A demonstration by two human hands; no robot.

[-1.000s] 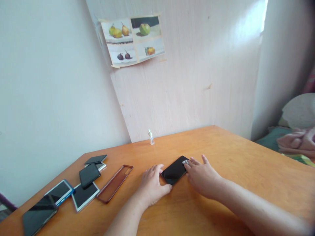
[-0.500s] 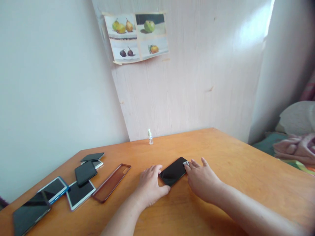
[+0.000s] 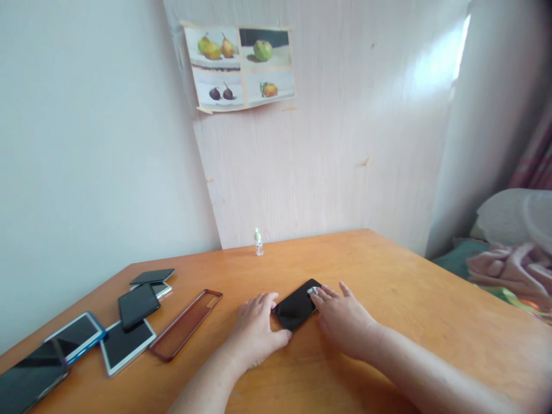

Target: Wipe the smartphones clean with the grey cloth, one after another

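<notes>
A black smartphone (image 3: 294, 308) lies flat on the wooden table, its screen dark and facing up. My left hand (image 3: 257, 329) braces its near left end, thumb at the lower corner and fingers at the left edge. Under the fingertips of my right hand (image 3: 345, 319) a small crumpled white wipe (image 3: 311, 291) is pressed on the screen near its far right end. Whether the wipe is paper or cloth I cannot tell. Left of my left hand rests an empty, see-through brown phone case (image 3: 186, 326).
Several phones and tablets lie at the left, among them a blue-edged one (image 3: 74, 336), a white one (image 3: 127, 346) and a black one (image 3: 138, 306) overlapping it. A small spray bottle (image 3: 259, 244) stands near the back edge. Bedding (image 3: 509, 267) is beyond the right edge.
My right hand has slid the wipe slightly inward across the screen, away from the phone's right edge. The left hand keeps its place at the phone. The whole view has shifted a little.
</notes>
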